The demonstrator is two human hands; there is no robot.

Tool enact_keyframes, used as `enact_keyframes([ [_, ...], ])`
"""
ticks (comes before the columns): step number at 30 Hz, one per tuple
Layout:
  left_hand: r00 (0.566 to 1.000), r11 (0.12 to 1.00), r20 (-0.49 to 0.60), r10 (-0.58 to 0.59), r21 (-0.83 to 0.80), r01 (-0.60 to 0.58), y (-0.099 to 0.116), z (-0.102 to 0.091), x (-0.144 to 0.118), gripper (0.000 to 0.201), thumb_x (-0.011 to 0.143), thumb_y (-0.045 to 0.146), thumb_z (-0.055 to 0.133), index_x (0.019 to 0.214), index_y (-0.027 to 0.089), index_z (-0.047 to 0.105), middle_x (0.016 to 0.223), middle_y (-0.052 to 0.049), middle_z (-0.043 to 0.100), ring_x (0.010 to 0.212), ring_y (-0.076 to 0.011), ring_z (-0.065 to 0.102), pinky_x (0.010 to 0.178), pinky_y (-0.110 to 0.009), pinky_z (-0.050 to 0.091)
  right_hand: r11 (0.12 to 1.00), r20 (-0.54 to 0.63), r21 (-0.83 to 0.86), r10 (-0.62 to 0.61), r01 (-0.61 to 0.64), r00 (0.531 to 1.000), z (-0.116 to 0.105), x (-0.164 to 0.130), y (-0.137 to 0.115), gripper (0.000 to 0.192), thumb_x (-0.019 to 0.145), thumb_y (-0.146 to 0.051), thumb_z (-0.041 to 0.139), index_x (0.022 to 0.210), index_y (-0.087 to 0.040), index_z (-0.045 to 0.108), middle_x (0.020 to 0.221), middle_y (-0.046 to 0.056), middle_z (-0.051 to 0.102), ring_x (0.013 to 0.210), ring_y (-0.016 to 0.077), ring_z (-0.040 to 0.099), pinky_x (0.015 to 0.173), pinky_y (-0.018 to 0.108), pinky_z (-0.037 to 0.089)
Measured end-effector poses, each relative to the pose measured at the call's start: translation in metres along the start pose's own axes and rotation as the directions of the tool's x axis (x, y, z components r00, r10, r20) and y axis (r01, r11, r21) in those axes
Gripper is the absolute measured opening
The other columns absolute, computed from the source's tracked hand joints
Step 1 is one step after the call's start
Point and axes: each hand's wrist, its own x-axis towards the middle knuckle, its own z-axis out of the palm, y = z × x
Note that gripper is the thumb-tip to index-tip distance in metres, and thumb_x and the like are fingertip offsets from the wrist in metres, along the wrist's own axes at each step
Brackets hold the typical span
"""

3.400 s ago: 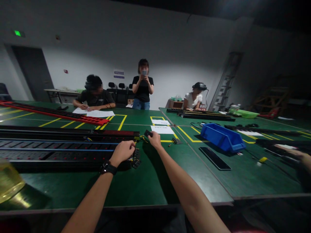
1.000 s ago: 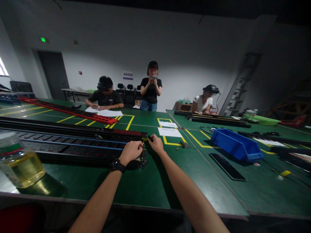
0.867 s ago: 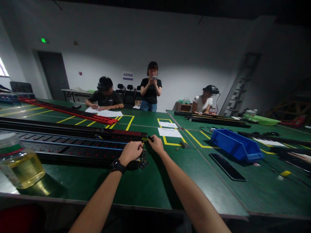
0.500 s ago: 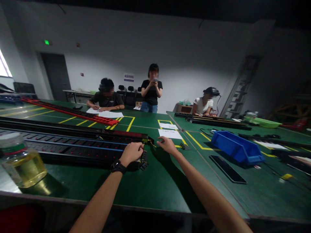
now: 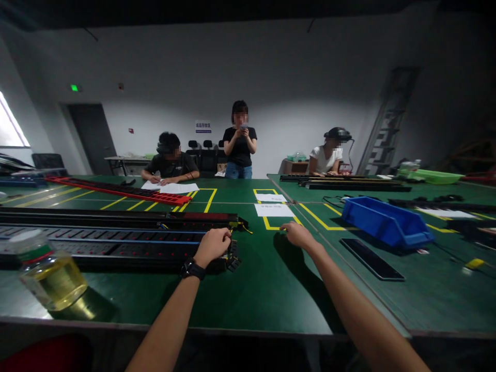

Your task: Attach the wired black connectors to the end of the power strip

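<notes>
My left hand (image 5: 212,246) rests curled on the end of the long black socket strip (image 5: 116,243), fingers closed over it. My right hand (image 5: 296,233) reaches flat over the green bench (image 5: 267,279), fingers loosely bent (whatever lies beneath them I cannot make out).

strips (image 5: 116,243) left, bin (image 5: 387,223) right
</notes>
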Motion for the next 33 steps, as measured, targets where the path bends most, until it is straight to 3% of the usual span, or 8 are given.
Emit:
enact_keyframes([
  [3,1.000,1.000,0.002,0.000,-0.004,0.000,-0.002,0.001,0.002,0.026,0.091,0.019,0.052,0.097,0.024,0.077,0.100,-0.006,0.080,0.095,-0.0232,0.074,0.081,-0.029,0.050,0.997,0.200,-0.056,-0.046,0.058,0.979,-0.005,-0.001,0.000,0.038,0.081,-0.004,0.062,0.103,-0.025,0.084,0.109,0.015,0.077,0.094,0.0250,0.071,0.082,0.032,0.048],
  [5,1.000,1.000,0.004,0.002,-0.008,-0.002,-0.003,0.001,0.003,0.025,0.091,0.019,0.052,0.097,0.024,0.077,0.100,-0.006,0.080,0.095,-0.0226,0.074,0.082,-0.029,0.049,0.996,0.230,-0.071,-0.032,0.049,0.973,-0.010,-0.001,-0.001,0.035,0.082,-0.004,0.061,0.098,-0.025,0.084,0.107,0.013,0.078,0.093,0.0242,0.071,0.081,0.030,0.048],
  [12,0.999,0.999,0.006,0.031,-0.010,-0.031,-0.007,0.002,0.006,0.025,0.092,0.019,0.052,0.096,0.023,0.076,0.099,-0.006,0.080,0.091,-0.0214,0.073,0.081,-0.028,0.049,1.000,0.212,0.021,-0.005,0.000,0.977,-0.017,-0.003,-0.008,0.021,0.082,-0.007,0.065,0.082,-0.022,0.080,0.093,0.012,0.077,0.089,0.0241,0.070,0.080,0.030,0.048],
  [18,0.999,0.998,-0.023,0.025,-0.063,-0.026,-0.009,0.004,0.007,0.025,0.092,0.017,0.053,0.097,0.020,0.077,0.098,-0.007,0.080,0.091,-0.0204,0.073,0.083,-0.028,0.050,0.965,0.100,0.260,-0.056,0.028,0.993,-0.001,-0.006,-0.040,0.024,0.091,-0.011,0.055,0.105,-0.017,0.073,0.098,0.012,0.075,0.092,0.0216,0.069,0.082,0.030,0.048],
  [20,0.999,0.995,-0.044,0.020,-0.092,-0.024,-0.010,0.004,0.008,0.025,0.092,0.019,0.053,0.095,0.020,0.077,0.096,-0.007,0.080,0.089,-0.0204,0.073,0.083,-0.028,0.051,0.872,0.074,0.488,-0.054,0.012,0.996,0.011,-0.009,-0.060,0.025,0.091,-0.015,0.054,0.112,-0.016,0.067,0.085,0.006,0.071,0.078,0.0194,0.068,0.074,0.030,0.050],
  [22,0.996,0.992,-0.078,0.032,-0.121,-0.041,-0.010,0.004,0.008,0.025,0.094,0.022,0.052,0.094,0.021,0.077,0.096,-0.006,0.080,0.088,-0.0205,0.073,0.083,-0.029,0.051,0.710,0.115,0.702,-0.041,-0.052,0.993,0.021,-0.014,-0.084,0.023,0.089,-0.021,0.057,0.111,-0.019,0.061,0.078,0.000,0.067,0.069,0.0174,0.066,0.067,0.029,0.051],
  [26,0.985,0.970,-0.157,0.072,-0.218,-0.105,-0.011,0.005,0.008,0.027,0.098,0.031,0.050,0.096,0.022,0.075,0.099,-0.005,0.080,0.091,-0.0199,0.073,0.086,-0.028,0.051,0.419,0.105,0.907,-0.117,-0.046,0.988,0.034,-0.027,-0.125,0.031,0.083,-0.035,0.068,0.109,-0.023,0.056,0.077,-0.003,0.066,0.071,0.0171,0.069,0.071,0.030,0.055],
  [33,0.979,0.913,-0.172,0.108,-0.372,-0.166,-0.006,0.000,0.006,0.029,0.097,0.040,0.054,0.092,0.020,0.074,0.095,-0.003,0.079,0.088,-0.0187,0.072,0.083,-0.028,0.051,0.282,0.112,0.957,-0.134,-0.071,0.985,0.031,-0.042,-0.149,0.038,0.078,-0.046,0.077,0.102,-0.025,0.058,0.075,-0.002,0.070,0.069,0.0178,0.068,0.071,0.032,0.056],
])
